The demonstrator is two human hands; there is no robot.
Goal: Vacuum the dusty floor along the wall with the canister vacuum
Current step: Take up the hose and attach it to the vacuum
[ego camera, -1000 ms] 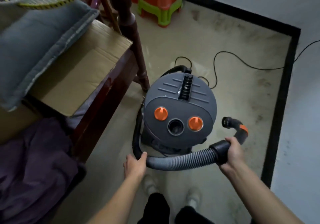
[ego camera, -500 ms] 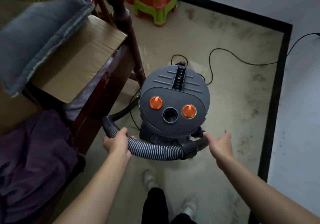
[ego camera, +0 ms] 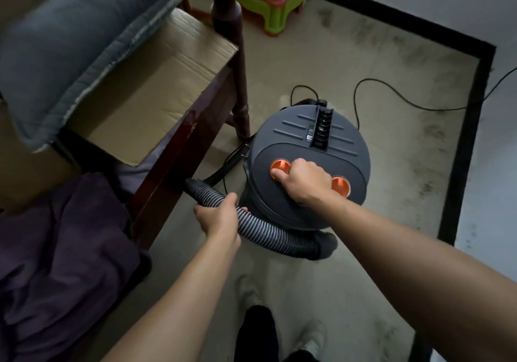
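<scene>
Upright grey canister vacuum (ego camera: pixel 307 149), ribbed hose (ego camera: pixel 268 233) in front

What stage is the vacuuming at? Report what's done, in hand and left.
Done: the grey canister vacuum stands by the wall, its black cord running off toward it. In hand: the left hand grips the ribbed grey hose; the right hand is on the left orange knob. Left: dark dust along the black baseboard remains.

A flattened cardboard sheet (ego camera: pixel 145 87) lies under a grey cushion (ego camera: pixel 70 51); purple cloth (ego camera: pixel 56 249), possibly bedding, beside stacked plastic stools (ego camera: pixel 270 0).
</scene>
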